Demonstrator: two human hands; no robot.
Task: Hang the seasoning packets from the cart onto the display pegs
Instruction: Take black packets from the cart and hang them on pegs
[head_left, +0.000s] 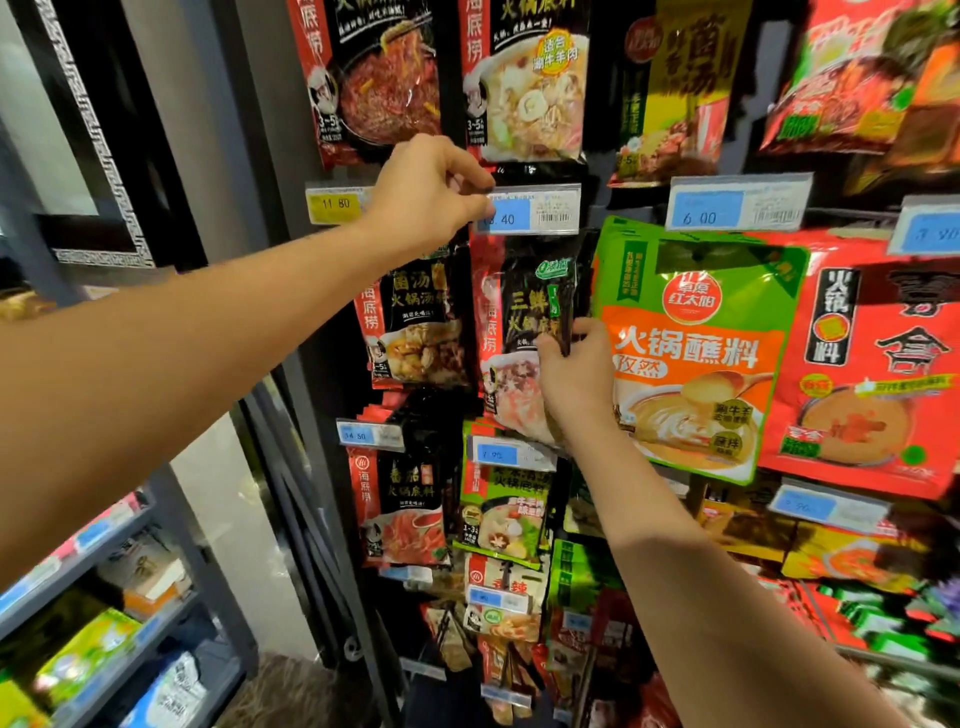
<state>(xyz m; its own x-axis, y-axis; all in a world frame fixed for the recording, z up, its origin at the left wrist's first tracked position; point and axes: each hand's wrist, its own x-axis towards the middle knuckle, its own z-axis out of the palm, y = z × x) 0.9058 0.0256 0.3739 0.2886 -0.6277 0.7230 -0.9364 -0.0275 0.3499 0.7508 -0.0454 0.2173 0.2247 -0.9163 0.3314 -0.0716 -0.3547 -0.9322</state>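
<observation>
A black and red seasoning packet (524, 322) hangs in the middle column of the peg display, under a blue price tag (530, 212). My right hand (574, 382) grips this packet by its right edge, about halfway down. My left hand (434, 195) is raised higher and pinches the left end of the price tag holder at the tip of the peg. The peg itself is hidden behind the tag and my fingers. The cart is out of view.
Packets fill the pegs all around: black and red ones (415, 327) to the left, a large green and orange packet (696, 353) and a red one (872, 374) to the right. Grey shelves (98, 551) with goods stand at lower left.
</observation>
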